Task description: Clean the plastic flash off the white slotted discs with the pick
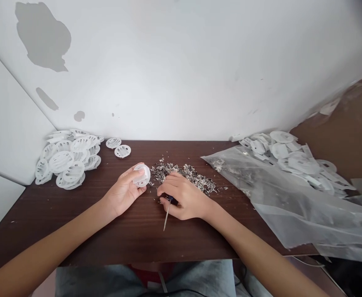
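My left hand (125, 190) is closed round a white round slotted plastic part (141, 175), held just above the dark wooden table (84, 222). My right hand (184, 198) rests on the table beside it, fingers closed on a small tool with a dark handle and a thin metal blade (167, 214) that points back toward me. A heap of grey shavings (187, 172) lies just beyond both hands.
A pile of the same white slotted discs (66, 159) sits at the far left, with two loose ones (119, 147) near it. A clear plastic bag (295, 198) with several white parts (292, 156) on it covers the right side. A white wall rises behind.
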Demonstrator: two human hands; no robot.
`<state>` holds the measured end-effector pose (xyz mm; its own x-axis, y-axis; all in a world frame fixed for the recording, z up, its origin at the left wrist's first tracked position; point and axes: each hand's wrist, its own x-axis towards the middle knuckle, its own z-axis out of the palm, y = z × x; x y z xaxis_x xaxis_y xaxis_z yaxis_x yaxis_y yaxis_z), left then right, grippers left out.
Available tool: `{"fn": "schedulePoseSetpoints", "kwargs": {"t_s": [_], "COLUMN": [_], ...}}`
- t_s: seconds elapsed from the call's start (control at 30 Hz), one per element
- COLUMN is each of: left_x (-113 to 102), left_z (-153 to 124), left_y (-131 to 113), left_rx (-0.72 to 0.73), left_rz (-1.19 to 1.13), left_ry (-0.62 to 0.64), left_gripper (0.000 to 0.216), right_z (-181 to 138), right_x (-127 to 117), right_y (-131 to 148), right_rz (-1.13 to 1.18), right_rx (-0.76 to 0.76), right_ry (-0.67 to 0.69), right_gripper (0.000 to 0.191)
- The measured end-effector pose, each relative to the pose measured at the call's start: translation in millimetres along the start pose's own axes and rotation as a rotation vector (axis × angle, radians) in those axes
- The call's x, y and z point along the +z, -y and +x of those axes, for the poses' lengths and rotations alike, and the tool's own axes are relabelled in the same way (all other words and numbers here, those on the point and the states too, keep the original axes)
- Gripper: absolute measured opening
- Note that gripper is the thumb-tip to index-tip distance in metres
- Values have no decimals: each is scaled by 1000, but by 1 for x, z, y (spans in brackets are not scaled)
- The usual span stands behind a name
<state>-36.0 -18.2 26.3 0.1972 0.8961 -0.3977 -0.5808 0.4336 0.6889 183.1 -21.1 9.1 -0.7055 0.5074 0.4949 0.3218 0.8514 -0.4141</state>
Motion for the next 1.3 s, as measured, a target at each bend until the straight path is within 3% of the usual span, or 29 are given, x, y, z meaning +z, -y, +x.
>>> {"fn": "schedulePoseSetpoints", "kwargs": {"t_s": [0.03,0.17,0.27,0.47,0.63,0.77,0.93,1.1,1.3], "left_x": [0,0,0,2,1,-2,-4,-4,-2], "left_z": [1,4,4,-2,-3,-2,0,1,1], "left_y": [-1,-5,-7,-2,0,-7,-12,-14,-18], "left_rx": [1,-3,12,67,145,110,-45,-137,-199], "left_rz": [-14,-95,-113,76,191,152,89,70,103], "left_ry": [-13,-69,-54,56,97,108,192,202,119], "left_gripper": [29,23,26,47,47,50,58,62,65], "right_z": [0,0,0,1,0,2,4,3,2], "right_x": [-1,-6,-4,3,-3,-8,-7,-3,-1], "right_y": [-2,-7,-6,-1,-1,0,1,1,3], "right_rz": [-56,-211,-253,-169,-121,-139,-193,-226,-100], "right_rx": [-18,-53,-58,11,102,155,162,113,132], "right_ry": [38,154,199,192,185,261,308,236,-12], "right_gripper": [5,24,24,23,20,17,11,11,8]}}
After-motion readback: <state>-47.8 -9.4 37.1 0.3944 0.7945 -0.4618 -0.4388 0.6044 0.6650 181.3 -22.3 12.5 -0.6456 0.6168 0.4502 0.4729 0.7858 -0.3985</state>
